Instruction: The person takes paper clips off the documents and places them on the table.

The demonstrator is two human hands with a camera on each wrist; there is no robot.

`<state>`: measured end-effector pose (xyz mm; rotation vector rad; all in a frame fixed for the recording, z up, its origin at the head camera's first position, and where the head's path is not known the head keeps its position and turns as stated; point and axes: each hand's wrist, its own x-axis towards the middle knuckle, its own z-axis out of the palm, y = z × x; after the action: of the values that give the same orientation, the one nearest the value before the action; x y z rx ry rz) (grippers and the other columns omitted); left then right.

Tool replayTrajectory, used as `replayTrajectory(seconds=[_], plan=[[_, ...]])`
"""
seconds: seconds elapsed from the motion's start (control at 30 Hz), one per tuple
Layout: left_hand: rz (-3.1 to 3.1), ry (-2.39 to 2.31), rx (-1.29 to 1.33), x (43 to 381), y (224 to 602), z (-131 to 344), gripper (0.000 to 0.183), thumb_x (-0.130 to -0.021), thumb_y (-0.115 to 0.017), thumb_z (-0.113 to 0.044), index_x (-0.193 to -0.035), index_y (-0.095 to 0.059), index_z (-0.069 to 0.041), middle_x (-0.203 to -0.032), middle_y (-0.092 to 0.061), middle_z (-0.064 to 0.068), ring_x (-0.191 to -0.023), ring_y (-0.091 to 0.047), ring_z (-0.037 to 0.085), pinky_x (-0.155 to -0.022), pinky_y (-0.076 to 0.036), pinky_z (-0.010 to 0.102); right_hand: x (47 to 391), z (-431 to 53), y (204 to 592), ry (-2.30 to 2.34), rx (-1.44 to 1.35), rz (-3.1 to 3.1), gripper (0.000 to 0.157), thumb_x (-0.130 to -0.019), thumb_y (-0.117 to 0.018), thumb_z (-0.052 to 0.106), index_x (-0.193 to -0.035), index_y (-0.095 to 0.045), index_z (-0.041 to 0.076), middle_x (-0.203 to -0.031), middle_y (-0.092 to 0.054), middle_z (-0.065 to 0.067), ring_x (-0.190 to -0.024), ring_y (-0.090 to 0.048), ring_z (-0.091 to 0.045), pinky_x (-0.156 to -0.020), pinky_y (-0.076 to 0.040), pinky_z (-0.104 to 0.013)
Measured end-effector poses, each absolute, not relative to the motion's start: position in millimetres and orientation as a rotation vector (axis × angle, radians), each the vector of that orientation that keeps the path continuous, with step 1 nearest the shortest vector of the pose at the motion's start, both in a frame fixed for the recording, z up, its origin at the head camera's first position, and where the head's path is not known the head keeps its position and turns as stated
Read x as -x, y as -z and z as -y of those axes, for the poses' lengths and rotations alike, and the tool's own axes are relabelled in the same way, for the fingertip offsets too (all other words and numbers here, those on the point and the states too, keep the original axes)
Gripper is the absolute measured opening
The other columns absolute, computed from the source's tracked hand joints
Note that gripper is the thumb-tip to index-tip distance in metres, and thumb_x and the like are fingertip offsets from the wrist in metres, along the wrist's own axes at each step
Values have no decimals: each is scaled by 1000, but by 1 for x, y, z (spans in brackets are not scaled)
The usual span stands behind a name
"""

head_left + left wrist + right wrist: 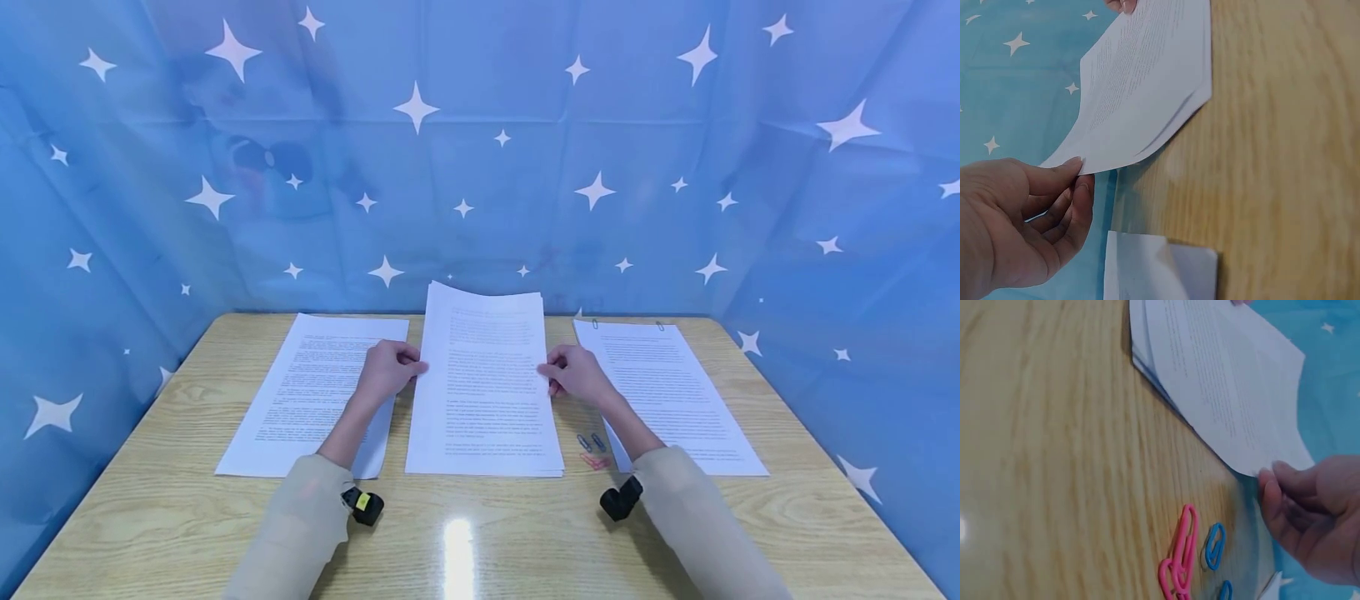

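A stack of printed paper sheets [495, 392] stands at the middle of the table, its far part raised and its near edge low at the tabletop. On its left edge my left hand [388, 368] pinches the sheets between thumb and fingers. My right hand [577, 373] pinches the opposite edge the same way. In the left wrist view the left hand [1035, 219] grips the curved sheets [1141, 87], whose near corners fan apart slightly. The right wrist view has the right hand [1310, 512] holding the other side of the bent paper [1222, 381].
Another printed stack [315, 392] lies on the left, partly under my left arm. To the right lies a printed stack [667, 392] with paper clips [660, 326] on its far edge. Blue paper clips [591, 442] and pink paper clips [595, 461] lie beside it on the wooden table [525, 533].
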<state>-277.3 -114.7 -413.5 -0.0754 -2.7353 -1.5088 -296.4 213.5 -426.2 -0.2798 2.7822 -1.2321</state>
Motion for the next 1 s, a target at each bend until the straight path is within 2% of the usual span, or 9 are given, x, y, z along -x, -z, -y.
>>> replayTrajectory(seconds=[0.2, 0.67, 1.0], plan=[[2776, 1531, -5, 282, 417, 115, 16, -91, -74, -7, -102, -72, 5, -82, -69, 12, -71, -67, 21, -59, -49, 27, 299, -212, 430, 1192, 296, -2762, 16, -100, -65, 11, -100, -62, -5, -72, -66, -9, -58, -64, -14, -56, -55, -30], [2862, 1451, -30, 283, 420, 115, 18, -89, -76, -8, -102, -73, 5, -85, -71, 13, -71, -68, 19, -65, -52, 29, 297, -210, 427, 1143, 251, -2745, 18, -99, -67, 13, -100, -65, -5, -71, -65, -8, -58, -63, -14, -57, -52, -29], [2916, 1458, -78, 281, 416, 116, 15, -89, -74, -5, -99, -72, 6, -81, -71, 13, -69, -70, 19, -66, -52, 27, 296, -212, 427, 1141, 226, -2745, 21, -99, -67, 15, -104, -65, -6, -76, -67, -9, -61, -64, -14, -59, -54, -30]])
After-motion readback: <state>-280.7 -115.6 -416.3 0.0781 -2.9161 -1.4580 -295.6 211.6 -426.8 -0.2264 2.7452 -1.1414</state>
